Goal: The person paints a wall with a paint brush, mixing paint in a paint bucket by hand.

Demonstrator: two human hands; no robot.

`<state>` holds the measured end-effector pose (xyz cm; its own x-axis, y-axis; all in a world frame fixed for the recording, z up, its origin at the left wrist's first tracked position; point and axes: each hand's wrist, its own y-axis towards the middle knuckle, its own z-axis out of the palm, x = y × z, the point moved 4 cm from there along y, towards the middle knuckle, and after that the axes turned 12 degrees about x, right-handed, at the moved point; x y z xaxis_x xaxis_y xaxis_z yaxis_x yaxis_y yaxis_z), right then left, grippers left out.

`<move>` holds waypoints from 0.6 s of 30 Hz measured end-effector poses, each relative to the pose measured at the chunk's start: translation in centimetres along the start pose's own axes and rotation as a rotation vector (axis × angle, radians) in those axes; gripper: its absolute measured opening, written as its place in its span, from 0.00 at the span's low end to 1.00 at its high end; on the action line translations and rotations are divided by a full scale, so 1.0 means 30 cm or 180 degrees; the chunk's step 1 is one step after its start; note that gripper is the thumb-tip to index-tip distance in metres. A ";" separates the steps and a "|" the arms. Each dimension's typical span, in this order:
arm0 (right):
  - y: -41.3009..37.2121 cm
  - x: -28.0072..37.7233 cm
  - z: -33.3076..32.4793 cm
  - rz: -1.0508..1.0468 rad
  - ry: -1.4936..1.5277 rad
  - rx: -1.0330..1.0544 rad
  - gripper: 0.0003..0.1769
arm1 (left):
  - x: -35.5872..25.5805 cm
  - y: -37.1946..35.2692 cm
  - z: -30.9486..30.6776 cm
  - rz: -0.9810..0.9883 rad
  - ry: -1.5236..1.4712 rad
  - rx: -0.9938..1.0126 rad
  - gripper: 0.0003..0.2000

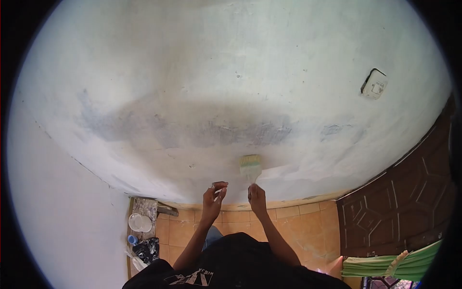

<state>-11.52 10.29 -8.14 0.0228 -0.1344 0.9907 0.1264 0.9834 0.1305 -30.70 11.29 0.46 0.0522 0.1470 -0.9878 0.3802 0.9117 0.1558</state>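
A wide paintbrush (pixel 250 167) with pale bristles points up toward the wall, its handle held in my right hand (pixel 257 194). My left hand (pixel 214 195) is raised beside it with curled fingers apart and holds nothing. Both hands are in front of the lower part of a whitish wall (pixel 231 62). Grey, rough patches (pixel 226 132) run across the wall above the brush, and a shadow spreads around them.
A light switch (pixel 374 85) is on the wall at upper right. At right stands a dark panelled door (pixel 385 207) near a green curtain (pixel 380 266). A paint-stained bench (pixel 146 207) at lower left bears a white container (pixel 139 222), a blue cup (pixel 132 239) and a black bag (pixel 147 250). Orange tiles (pixel 293 231) cover the floor.
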 end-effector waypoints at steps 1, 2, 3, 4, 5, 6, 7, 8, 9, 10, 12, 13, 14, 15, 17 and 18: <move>-0.022 0.037 0.016 0.0157 0.0134 0.0064 0.28 | -0.011 -0.004 0.006 0.0015 0.0003 0.0011 0.08; -0.010 0.096 0.008 -0.0101 0.0132 0.0118 0.28 | -0.013 -0.007 0.021 0.0009 0.0011 0.0023 0.08; 0.024 0.180 0.009 -0.0351 0.0139 0.0160 0.28 | -0.007 -0.018 0.028 -0.0049 0.0032 0.0054 0.08; 0.063 0.259 0.010 -0.0617 0.0157 0.0187 0.28 | -0.002 -0.022 0.030 -0.0098 0.0065 0.0101 0.08; 0.100 0.318 0.006 -0.0566 0.0223 0.0125 0.28 | -0.002 -0.017 0.028 -0.0130 0.0110 0.0163 0.08; 0.142 0.360 -0.003 -0.0531 0.0288 0.0053 0.28 | -0.002 -0.016 0.023 -0.0121 0.0102 0.0156 0.08; 0.182 0.376 -0.007 -0.0497 0.0348 0.0072 0.29 | 0.000 -0.022 0.019 -0.0105 0.0094 0.0156 0.08; 0.200 0.337 -0.023 -0.0507 0.0175 0.0103 0.29 | 0.003 -0.028 0.013 -0.0088 0.0084 0.0161 0.08; 0.218 0.250 -0.042 -0.0516 0.0003 0.0126 0.28 | 0.011 -0.031 0.002 -0.0081 0.0038 0.0160 0.08; 0.220 0.182 -0.053 -0.0527 -0.0170 0.0143 0.28 | 0.012 -0.035 -0.011 -0.0061 0.0048 0.0136 0.08; 0.141 0.047 -0.043 -0.0233 -0.0374 0.0136 0.27 | 0.020 -0.043 -0.031 -0.0033 0.0038 0.0081 0.08; 0.093 -0.031 -0.036 -0.0003 -0.0283 0.0140 0.27 | 0.039 -0.047 -0.040 -0.0126 -0.0088 0.0046 0.08; 0.048 -0.056 -0.017 -0.0125 -0.0274 -0.0125 0.29 | 0.047 -0.062 -0.048 -0.0168 -0.0049 0.0076 0.08; 0.010 -0.050 -0.005 -0.0081 -0.0055 -0.0091 0.29 | 0.053 -0.072 -0.057 -0.0204 -0.0012 0.0107 0.07; 0.005 0.068 0.010 -0.0240 0.0173 -0.0078 0.29 | 0.045 -0.046 -0.062 -0.0166 0.0043 0.0170 0.07; 0.032 0.150 0.023 -0.0387 0.0209 -0.0107 0.29 | 0.036 -0.046 -0.068 -0.0150 0.0073 0.0202 0.07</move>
<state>-12.00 10.72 -3.54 0.0701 -0.2612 0.9627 0.1653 0.9548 0.2470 -33.04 10.96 -0.82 0.0120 0.1138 -0.9934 0.4396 0.8917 0.1074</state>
